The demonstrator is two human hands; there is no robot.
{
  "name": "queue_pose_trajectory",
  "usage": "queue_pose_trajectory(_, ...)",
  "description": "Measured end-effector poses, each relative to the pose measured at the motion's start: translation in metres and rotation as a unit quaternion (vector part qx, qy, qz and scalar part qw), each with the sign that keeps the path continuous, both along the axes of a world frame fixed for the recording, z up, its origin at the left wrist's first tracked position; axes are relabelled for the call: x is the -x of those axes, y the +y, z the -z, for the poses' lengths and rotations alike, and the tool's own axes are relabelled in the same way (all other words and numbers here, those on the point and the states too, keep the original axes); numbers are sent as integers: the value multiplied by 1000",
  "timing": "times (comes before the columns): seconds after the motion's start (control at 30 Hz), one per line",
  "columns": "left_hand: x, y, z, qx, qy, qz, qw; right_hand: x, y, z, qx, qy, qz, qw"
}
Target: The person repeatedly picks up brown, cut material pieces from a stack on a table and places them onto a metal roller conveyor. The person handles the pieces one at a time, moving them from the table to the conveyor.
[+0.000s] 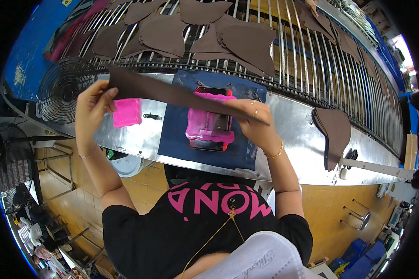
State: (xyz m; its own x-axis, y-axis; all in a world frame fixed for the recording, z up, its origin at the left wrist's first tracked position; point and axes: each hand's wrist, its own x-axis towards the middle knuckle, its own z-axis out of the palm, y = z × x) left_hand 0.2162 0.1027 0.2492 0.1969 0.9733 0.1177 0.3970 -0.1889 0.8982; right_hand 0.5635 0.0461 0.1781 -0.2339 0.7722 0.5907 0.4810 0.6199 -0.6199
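Between my two hands a flat dark brown cut panel, like leather or fabric, point(163, 90) is held up off the table and seen nearly edge-on. My left hand point(95, 102) pinches its left end. At the other end my right hand point(257, 122) grips the panel with fingers closed. Below the panel sits a pink-framed tray-like device point(191, 126) with red and dark parts, partly covered by the panel and right hand. It rests on a dark blue mat point(172, 146). A pink square piece point(127, 113) lies just beside my left hand, near a small black cable point(151, 116).
Several similar brown panels point(249, 42) lie in overlapping piles on a metal-bar rack point(286, 56) beyond the table. More panels point(335, 132) lie on the metal table point(293, 153) at right. A round wire fan guard point(65, 90) stands at left. Another person's hand point(311, 6) shows at the top.
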Motion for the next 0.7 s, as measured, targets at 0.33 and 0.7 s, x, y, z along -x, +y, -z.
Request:
queue_pose_trajectory(0.33,-84,14,40,-35,152,179,971,-74,-72,40,168,-51,153,973)
queue_pose_trajectory(0.7,-223,12,48,-288,141,417,850,-176,-184,21,93,134,418,894)
